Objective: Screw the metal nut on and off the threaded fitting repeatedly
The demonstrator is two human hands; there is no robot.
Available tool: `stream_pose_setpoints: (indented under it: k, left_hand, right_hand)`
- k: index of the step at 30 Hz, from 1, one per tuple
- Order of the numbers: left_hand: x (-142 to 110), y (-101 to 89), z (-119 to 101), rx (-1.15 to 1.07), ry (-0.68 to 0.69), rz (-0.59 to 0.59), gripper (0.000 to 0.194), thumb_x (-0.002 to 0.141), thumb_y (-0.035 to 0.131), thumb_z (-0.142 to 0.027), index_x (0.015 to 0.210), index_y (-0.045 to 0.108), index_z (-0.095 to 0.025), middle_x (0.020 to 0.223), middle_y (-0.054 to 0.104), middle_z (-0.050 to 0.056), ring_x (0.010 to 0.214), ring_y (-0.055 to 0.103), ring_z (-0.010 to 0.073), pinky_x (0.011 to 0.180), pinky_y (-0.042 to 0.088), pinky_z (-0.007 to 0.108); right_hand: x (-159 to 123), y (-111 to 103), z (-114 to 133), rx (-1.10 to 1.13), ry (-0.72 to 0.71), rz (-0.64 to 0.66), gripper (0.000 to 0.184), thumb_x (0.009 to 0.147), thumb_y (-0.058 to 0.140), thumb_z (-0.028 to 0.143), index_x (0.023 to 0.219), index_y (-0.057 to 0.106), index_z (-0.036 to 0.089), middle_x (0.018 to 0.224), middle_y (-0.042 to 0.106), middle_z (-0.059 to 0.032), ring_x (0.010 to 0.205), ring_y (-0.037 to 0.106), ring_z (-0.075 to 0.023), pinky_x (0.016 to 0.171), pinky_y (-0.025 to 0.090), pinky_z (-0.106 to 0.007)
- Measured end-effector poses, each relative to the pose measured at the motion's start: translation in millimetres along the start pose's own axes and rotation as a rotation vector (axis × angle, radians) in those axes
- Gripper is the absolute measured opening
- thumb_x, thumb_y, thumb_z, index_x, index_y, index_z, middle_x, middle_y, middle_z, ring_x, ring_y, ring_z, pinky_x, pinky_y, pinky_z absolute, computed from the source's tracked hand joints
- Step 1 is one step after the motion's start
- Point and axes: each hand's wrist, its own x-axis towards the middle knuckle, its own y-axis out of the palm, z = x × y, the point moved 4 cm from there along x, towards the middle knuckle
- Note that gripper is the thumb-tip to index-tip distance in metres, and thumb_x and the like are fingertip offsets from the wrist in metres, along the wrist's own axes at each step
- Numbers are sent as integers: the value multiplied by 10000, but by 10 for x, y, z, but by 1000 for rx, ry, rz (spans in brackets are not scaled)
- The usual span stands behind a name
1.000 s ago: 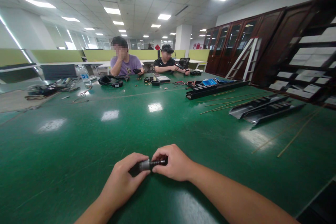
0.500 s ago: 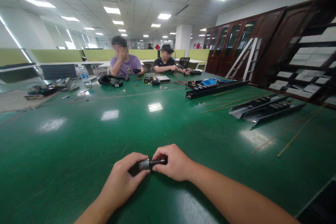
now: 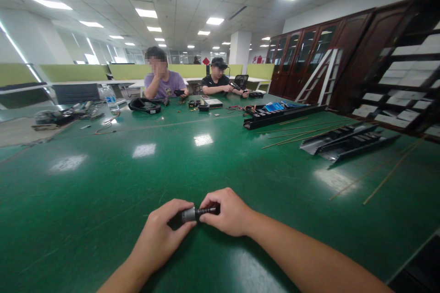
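— Fingers of the left hand [image 3: 162, 233] pinch the grey cylinder [image 3: 189, 214]; where?
— Over the near middle of the green table [image 3: 172, 160].
— And the right hand [image 3: 228, 213]?
— Pinched about the ridged shaft [image 3: 206, 210], which points toward the table's right side.
— Changed since half a second ago?
— Hands unmoved; the shaft's end looks darker.

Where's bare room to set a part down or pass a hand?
Free: green tabletop from the left hand and right hand to the black boxes; also left of the left hand, short of the far-left clutter. Crowded: that clutter, around the boxes, and the right side, with black channels and thin rods.
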Motion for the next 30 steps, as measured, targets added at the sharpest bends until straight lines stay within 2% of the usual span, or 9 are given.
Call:
stream_pose_setpoints:
  k: [11, 30]
  left_hand:
    - [-10, -35, -9, 20, 0, -24, 237, 835, 699, -275, 1068, 659, -286, 1010, 704, -4, 931, 672, 179, 849, 541, 280]
    - [-7, -54, 26, 32, 18, -43, 249, 839, 697, -286, 1084, 654, -283, 1031, 700, 2, 951, 668, 185, 863, 541, 288]
  right_hand:
    - [5, 7, -13, -22, -17, -29, 132, 770, 701, 261, 874, 740, 190, 739, 698, -1, 659, 603, -128, 617, 403, -221]
    - [12, -26, 3, 19, 9, -52, 117, 761, 701, 219, 868, 728, 182, 764, 707, -6, 674, 620, -131, 626, 428, -221]
